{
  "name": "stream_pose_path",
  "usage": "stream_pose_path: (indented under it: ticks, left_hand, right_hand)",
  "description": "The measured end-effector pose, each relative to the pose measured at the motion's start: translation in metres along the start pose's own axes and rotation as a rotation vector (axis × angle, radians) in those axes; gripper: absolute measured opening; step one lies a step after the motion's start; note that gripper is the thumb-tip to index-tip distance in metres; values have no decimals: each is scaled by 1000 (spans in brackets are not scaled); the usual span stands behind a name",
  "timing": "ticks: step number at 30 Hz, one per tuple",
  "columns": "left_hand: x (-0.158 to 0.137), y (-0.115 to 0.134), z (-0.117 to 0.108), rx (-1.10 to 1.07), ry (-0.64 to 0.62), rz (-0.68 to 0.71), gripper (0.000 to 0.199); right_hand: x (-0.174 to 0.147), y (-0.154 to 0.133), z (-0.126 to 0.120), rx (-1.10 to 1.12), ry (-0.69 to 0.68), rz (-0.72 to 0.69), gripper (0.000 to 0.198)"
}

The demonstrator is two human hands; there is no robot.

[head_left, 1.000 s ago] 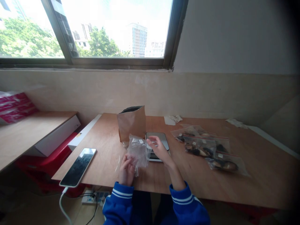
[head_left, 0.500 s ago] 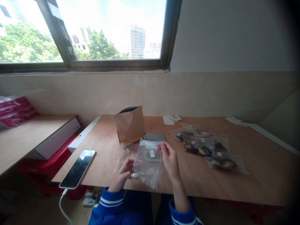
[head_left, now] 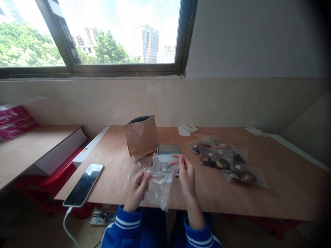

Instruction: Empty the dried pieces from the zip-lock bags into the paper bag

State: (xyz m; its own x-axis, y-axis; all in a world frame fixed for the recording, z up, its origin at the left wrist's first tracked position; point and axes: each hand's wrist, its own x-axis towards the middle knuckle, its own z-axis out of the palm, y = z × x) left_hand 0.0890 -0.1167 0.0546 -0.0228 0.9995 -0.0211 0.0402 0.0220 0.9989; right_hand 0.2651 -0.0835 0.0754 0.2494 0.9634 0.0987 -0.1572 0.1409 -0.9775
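The left hand (head_left: 138, 189), looser half a second ago, now pinches one side of the clear bag (head_left: 158, 191); the right hand (head_left: 187, 175) grips the other, so it hangs between both, the scale (head_left: 169, 148) just beyond.

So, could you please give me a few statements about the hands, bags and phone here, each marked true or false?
1. The left hand and right hand both hold the clear bag. True.
2. The phone lies left of the brown paper bag. True.
3. The brown paper bag lies flat. False: it stands upright, its top open.
4. The filled bags lie to the right of the clear bag. True.
5. Nothing is plugged into the phone. False: a white cable is.
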Motion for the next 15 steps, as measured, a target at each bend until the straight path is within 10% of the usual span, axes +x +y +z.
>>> stream_pose_path:
  ticks: [8,15]
  left_hand:
    - [2,2,-8,-99,299,-29,47]
    - [5,-4,-16,-96,386,-80,45]
  right_hand:
    - [-11,17,1,53,-764,351,60]
    - [-8,21,-4,-31,-927,266,40]
